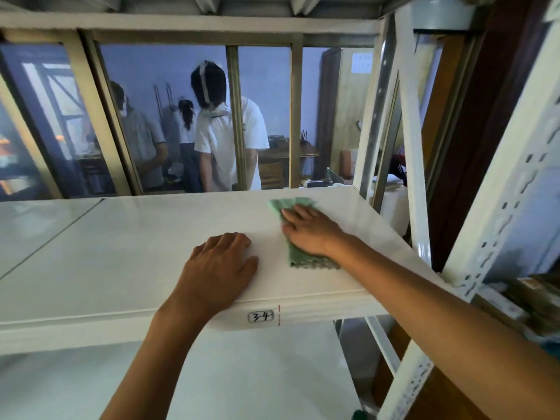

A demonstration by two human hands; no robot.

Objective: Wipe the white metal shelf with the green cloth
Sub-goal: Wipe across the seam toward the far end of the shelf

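Behind the racking there's a glazed partition (169, 116) with people standing in the room beyond, and right in front of us is the white metal shelf (121, 253), a broad glossy deck running left to right with a small handwritten label (261, 316) stuck on its front lip. A perforated white upright (497, 213) frames the right side of the rack.

Here's the right hand (310, 230), laid flat on the green cloth (298, 253), fingers (292, 213) straight and spread, pressing it down onto the shelf, not bunching it. The cloth lies towards the right rear of the deck, one end poking out beyond the fingertips, the other trailing under the wrist. That flat palm looks chosen to keep as much fabric as possible on the metal for a sweep.

The left hand (218, 265) sits palm-down on bare shelf near the front edge, just beside the cloth but not touching it, fingers relaxed and holding nothing. My read: it's a brace, steadying the body while the right arm reaches in, extended across from the lower right at a shallow angle.
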